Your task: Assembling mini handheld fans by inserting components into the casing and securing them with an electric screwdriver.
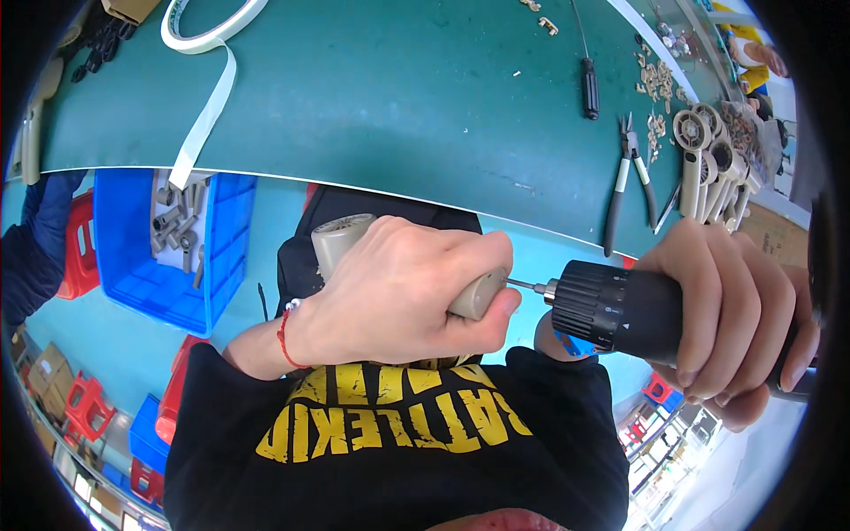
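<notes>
My left hand [403, 288] is wrapped around the handle of a beige handheld fan [341, 237], or a similar appliance with a round grilled head. Its head sticks out on the left of my fist and the handle's end [479, 296] on the right. In my right hand [735, 310] is a black electric screwdriver [615, 305], held sideways. Its thin bit [524, 284] points left and meets the handle's end; whether a screw sits there is too small to tell. My fingers hide most of the handle.
On the green table [354, 97] lie a tape roll [212, 40] with a loose strip, a screwdriver [590, 88], pliers [629, 173] and small beige scraps [657, 80]. More beige fans [717, 168] are piled at right. A blue crate [168, 292] with grey-beige parts stands left, beside another person's sleeve [40, 243].
</notes>
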### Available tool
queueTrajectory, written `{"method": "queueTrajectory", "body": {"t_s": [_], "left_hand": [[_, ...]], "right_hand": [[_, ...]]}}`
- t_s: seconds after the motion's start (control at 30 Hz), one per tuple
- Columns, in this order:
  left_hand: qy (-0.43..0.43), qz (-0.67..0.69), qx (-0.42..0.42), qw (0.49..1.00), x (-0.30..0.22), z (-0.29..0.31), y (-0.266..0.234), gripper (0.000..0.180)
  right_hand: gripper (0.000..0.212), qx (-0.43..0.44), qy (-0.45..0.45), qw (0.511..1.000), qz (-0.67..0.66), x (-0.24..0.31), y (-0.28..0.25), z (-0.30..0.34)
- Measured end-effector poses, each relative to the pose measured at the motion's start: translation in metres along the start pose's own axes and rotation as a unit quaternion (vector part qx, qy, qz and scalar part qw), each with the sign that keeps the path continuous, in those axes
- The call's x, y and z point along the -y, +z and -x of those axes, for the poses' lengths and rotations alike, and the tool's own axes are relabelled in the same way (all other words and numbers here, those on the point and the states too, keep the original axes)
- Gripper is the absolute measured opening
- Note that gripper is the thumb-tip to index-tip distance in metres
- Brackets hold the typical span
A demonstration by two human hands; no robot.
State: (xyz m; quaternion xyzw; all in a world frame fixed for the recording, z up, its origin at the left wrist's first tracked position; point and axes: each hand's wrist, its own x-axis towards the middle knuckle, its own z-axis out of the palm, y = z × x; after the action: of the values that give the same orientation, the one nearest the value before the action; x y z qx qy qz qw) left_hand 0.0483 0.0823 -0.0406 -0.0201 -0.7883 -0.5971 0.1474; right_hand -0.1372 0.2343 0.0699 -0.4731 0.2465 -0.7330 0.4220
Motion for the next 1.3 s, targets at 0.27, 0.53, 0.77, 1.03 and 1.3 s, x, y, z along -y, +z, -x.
{"method": "queueTrajectory", "body": {"t_s": [0.27, 0.53, 0.77, 1.03, 1.3], "left_hand": [[0.004, 0.011, -0.006, 1.0, -0.004, -0.003, 0.0, 0.012], [-0.002, -0.016, 0.0, 1.0, -0.004, -0.003, 0.003, 0.013], [-0.07, 0.08, -0.001, 0.994, 0.003, 0.007, 0.001, 0.008], [-0.079, 0.116, -0.032, 0.989, 0.008, 0.013, 0.007, 0.008], [-0.103, 0.188, -0.169, 0.962, 0.003, 0.004, 0.001, 0.013]], "right_hand": [[0.022, -0.034, -0.023, 0.999, -0.017, -0.009, 0.007, 0.0], [0.023, 0.027, -0.123, 0.992, -0.014, -0.045, 0.009, -0.01], [0.017, -0.178, -0.197, 0.961, 0.07, -0.047, 0.006, -0.01], [0.04, -0.374, -0.257, 0.84, 0.297, -0.099, -0.05, -0.046], [0.028, -0.272, -0.241, 0.915, 0.174, -0.071, -0.02, -0.031]]}}
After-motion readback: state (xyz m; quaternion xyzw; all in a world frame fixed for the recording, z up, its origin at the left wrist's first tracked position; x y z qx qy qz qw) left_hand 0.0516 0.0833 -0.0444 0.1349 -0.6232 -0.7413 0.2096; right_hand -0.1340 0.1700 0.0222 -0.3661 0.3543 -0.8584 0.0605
